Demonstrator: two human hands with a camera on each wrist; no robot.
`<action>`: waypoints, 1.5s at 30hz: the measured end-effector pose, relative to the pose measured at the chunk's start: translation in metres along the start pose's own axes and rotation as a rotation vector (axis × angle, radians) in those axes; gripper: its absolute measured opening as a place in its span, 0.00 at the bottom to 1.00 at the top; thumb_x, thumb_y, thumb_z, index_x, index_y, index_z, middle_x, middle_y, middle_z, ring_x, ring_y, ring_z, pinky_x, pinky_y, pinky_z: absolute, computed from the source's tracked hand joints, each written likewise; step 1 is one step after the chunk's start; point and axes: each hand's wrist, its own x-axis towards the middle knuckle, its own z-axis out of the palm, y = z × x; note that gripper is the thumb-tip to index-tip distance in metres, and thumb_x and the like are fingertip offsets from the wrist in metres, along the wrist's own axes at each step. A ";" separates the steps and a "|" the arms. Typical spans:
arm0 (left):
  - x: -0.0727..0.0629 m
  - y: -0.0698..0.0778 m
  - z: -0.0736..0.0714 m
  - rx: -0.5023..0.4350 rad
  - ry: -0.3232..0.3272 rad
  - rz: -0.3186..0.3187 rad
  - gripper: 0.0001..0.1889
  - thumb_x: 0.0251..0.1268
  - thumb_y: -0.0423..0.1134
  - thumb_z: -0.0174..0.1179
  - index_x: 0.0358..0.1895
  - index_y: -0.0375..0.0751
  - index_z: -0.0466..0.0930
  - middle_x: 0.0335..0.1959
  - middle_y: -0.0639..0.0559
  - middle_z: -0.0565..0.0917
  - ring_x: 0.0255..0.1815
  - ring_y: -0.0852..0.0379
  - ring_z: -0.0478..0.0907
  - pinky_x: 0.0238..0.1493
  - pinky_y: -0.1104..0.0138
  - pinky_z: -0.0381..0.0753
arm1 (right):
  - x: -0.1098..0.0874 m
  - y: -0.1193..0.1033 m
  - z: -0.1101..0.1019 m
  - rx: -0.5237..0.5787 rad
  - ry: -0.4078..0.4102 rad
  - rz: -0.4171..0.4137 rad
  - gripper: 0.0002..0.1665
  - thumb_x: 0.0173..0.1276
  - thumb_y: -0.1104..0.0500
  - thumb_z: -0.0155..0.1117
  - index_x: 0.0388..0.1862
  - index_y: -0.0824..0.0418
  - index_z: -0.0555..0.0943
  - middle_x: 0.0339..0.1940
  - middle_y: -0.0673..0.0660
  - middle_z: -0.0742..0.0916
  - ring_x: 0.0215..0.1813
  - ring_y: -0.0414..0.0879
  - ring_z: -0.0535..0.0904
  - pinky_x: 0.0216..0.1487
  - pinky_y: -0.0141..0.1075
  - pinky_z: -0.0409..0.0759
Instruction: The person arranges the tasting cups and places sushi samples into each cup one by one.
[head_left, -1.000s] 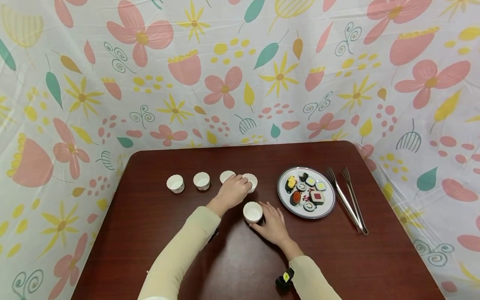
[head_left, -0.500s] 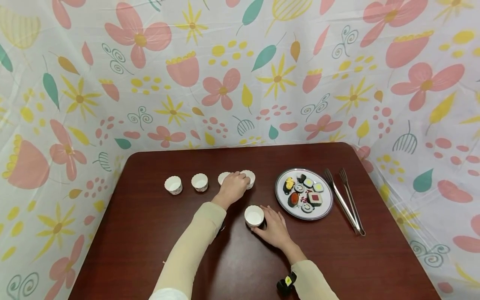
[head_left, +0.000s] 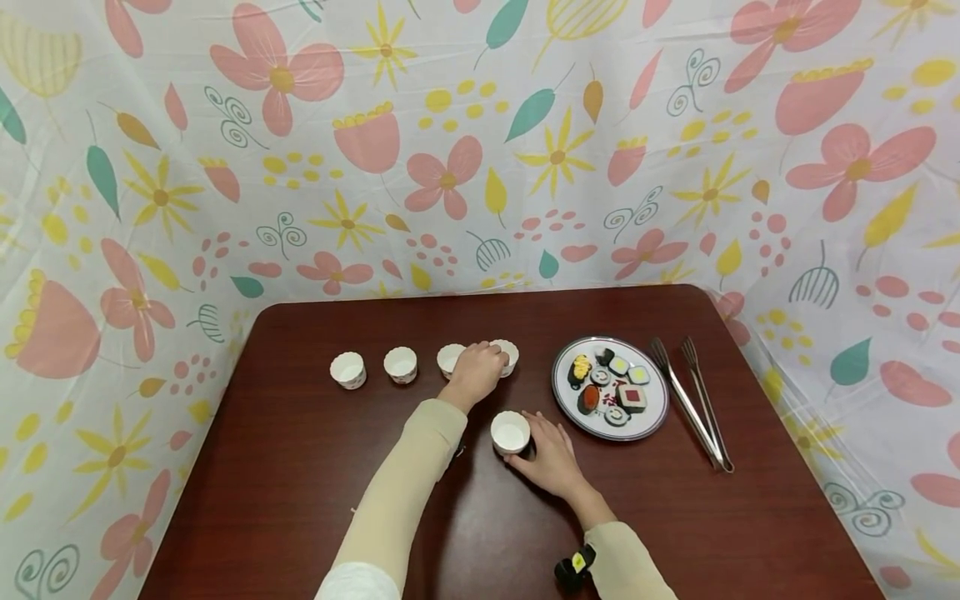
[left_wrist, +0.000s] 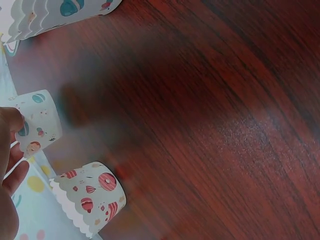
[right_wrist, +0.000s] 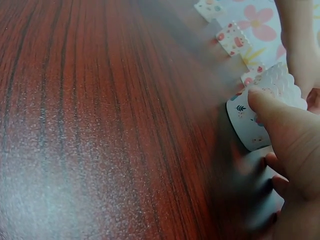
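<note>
My left hand pinches a white paper baking cup near its scalloped rim, at the right end of a row of cups. In the left wrist view this cup shows a small printed pattern. Beside it stands another cup, partly covered by the left hand in the head view. Nearer to me, my right hand holds a nested stack of paper cups, upright on the table. Several layered rims of that stack show in the right wrist view, with the thumb along its side.
Two more paper cups, one at the far left and one nearer the middle, continue the row. On the right stands a round plate bearing several sushi pieces, with metal tongs beside it. A floral curtain hangs behind the table.
My left hand has shifted slightly to the right along with the cup it pinches, widening the gap from its neighbour. The right hand and the stack have stayed nearly in place.
</note>
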 end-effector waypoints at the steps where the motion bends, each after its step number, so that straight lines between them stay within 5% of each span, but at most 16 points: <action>1: 0.000 0.000 0.001 0.001 -0.004 -0.002 0.09 0.57 0.39 0.62 0.42 0.52 0.83 0.39 0.58 0.82 0.41 0.58 0.77 0.45 0.67 0.76 | 0.000 0.000 0.000 0.003 -0.001 0.001 0.42 0.48 0.44 0.72 0.61 0.59 0.71 0.62 0.58 0.75 0.67 0.58 0.64 0.63 0.61 0.55; 22: 0.006 0.005 0.006 0.035 -0.036 0.011 0.10 0.60 0.39 0.60 0.44 0.55 0.84 0.40 0.59 0.83 0.43 0.59 0.78 0.46 0.69 0.76 | 0.001 0.000 0.002 0.000 0.004 -0.012 0.42 0.48 0.47 0.73 0.61 0.61 0.71 0.62 0.59 0.75 0.67 0.58 0.65 0.62 0.62 0.56; 29: 0.002 0.006 0.003 0.018 0.010 0.022 0.10 0.60 0.42 0.59 0.45 0.55 0.83 0.42 0.59 0.82 0.44 0.59 0.77 0.47 0.68 0.76 | 0.000 0.000 0.001 0.011 0.023 -0.019 0.42 0.47 0.47 0.73 0.60 0.60 0.72 0.61 0.59 0.76 0.66 0.60 0.65 0.62 0.63 0.56; 45: -0.015 0.002 -0.015 -0.071 -0.016 0.030 0.19 0.58 0.46 0.60 0.54 0.54 0.77 0.60 0.56 0.73 0.59 0.55 0.71 0.58 0.63 0.69 | 0.000 0.003 0.003 0.010 0.017 -0.010 0.43 0.46 0.46 0.73 0.61 0.60 0.71 0.62 0.59 0.75 0.67 0.59 0.65 0.62 0.62 0.55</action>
